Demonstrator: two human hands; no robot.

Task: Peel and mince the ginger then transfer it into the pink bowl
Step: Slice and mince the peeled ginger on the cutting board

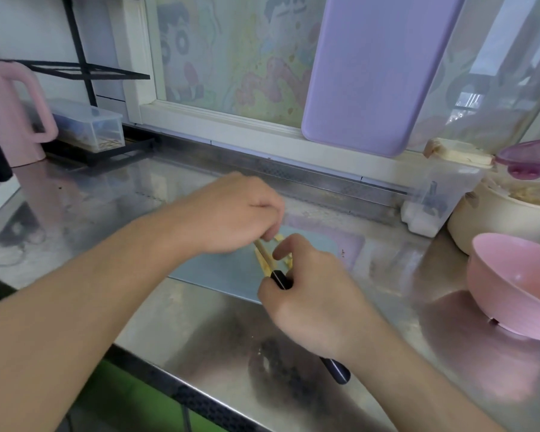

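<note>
Pale yellow ginger (278, 237) lies on a grey-blue cutting board (219, 269) in the middle of the steel counter. My left hand (231, 213) curls over the ginger and holds it down with its fingertips. My right hand (315, 294) grips a dark-handled knife (335, 369); the blade, coated with ginger bits, points up-left under my left fingers. My right index finger sticks up beside the blade. The pink bowl (512, 285) stands at the right, apart from both hands.
A lilac board (371, 73) leans on the window behind. At the right stand a cream pot (493, 213) with a purple lid and a clear container (434, 201). A pink jug (10, 110) and a black rack stand at the far left.
</note>
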